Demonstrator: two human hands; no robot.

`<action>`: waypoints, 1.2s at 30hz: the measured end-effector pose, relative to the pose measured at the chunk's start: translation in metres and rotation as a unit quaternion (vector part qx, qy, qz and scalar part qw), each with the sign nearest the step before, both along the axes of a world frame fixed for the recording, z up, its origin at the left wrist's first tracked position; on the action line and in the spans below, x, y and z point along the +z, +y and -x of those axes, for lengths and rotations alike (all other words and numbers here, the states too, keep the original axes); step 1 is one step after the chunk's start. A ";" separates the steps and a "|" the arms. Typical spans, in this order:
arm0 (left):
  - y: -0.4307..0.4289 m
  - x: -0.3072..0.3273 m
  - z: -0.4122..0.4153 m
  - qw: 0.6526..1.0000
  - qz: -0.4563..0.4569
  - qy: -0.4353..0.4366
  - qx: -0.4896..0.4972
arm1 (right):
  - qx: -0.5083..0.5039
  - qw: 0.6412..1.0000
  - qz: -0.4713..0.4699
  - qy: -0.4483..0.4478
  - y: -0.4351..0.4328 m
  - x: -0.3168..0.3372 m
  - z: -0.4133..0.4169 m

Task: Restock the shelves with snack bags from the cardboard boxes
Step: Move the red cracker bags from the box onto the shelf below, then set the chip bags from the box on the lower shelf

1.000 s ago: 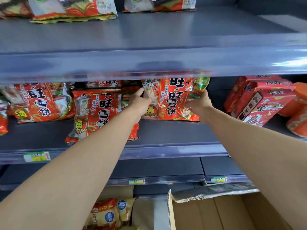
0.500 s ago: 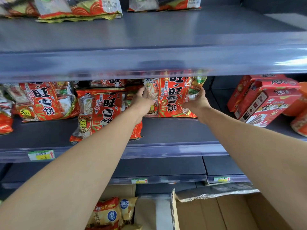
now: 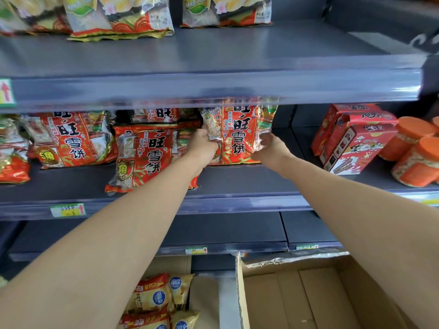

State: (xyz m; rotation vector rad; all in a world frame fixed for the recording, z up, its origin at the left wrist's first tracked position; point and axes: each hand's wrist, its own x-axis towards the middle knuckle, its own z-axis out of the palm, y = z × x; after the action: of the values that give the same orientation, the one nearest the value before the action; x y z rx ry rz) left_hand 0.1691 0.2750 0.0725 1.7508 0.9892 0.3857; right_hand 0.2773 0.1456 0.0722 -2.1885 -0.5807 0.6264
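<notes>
A red rice-cracker snack bag [image 3: 238, 134] stands upright near the back of the middle shelf [image 3: 237, 184]. My left hand [image 3: 203, 146] grips its left edge and my right hand [image 3: 269, 147] grips its right edge, both arms stretched forward. Two matching red bags stand to the left, one [image 3: 145, 157] leaning at the front and another [image 3: 69, 138] further left. A cardboard box [image 3: 308, 295] lies open at the bottom right, its inside bare. A second box [image 3: 204, 295] at the bottom centre holds yellow and red snack bags [image 3: 156, 298].
Red cartons [image 3: 351, 141] and orange-lidded jars [image 3: 415, 157] fill the middle shelf's right end. The upper shelf [image 3: 213, 84] overhangs the bag's top and carries green-and-red bags [image 3: 118, 17]. A lower shelf [image 3: 225, 231] sits beneath. Price tags [image 3: 67, 209] mark the shelf edges.
Both hands have pushed the red bag a little deeper onto the middle shelf and set it more upright. The head camera has tilted slightly up and left.
</notes>
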 end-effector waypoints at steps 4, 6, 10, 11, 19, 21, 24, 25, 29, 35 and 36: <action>-0.033 0.010 0.023 0.997 -0.050 0.031 -0.055 | 0.064 0.997 0.034 -0.037 -0.020 0.012 0.021; -0.052 0.014 0.038 0.992 -0.089 0.049 -0.077 | 0.100 0.991 0.054 -0.073 -0.034 0.019 0.034; -0.085 0.022 0.076 0.979 -0.168 0.074 -0.086 | 0.165 0.974 0.083 -0.133 -0.065 0.031 0.063; -0.094 0.022 0.088 0.980 -0.165 0.070 -0.090 | 0.186 0.968 0.088 -0.145 -0.074 0.033 0.072; -0.148 0.021 0.196 0.970 -0.180 0.132 -0.095 | 0.316 0.926 0.105 -0.180 -0.116 0.031 0.146; -0.151 0.019 0.222 0.968 -0.180 0.149 -0.089 | 0.343 0.914 0.106 -0.187 -0.115 0.031 0.164; -0.150 0.016 0.258 0.964 -0.181 0.175 -0.081 | 0.380 0.897 0.107 -0.200 -0.104 0.028 0.194; -0.148 0.013 0.270 0.964 -0.179 0.181 -0.078 | 0.390 0.892 0.110 -0.199 -0.099 0.026 0.205; -0.124 -0.002 0.312 0.962 -0.169 0.202 -0.071 | 0.417 0.879 0.131 -0.189 -0.067 0.005 0.244; -0.047 -0.050 0.378 0.958 -0.138 0.232 -0.097 | 0.419 0.879 0.179 -0.140 0.005 -0.057 0.312; -0.031 -0.059 0.387 0.958 -0.131 0.235 -0.102 | 0.414 0.880 0.192 -0.133 0.018 -0.069 0.324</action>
State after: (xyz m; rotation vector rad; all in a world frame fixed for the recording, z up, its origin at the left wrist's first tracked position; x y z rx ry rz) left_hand -0.2182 0.2440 0.0135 2.2259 1.1075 -0.0447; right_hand -0.0469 0.1638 0.0034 -2.3508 -1.7156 0.9339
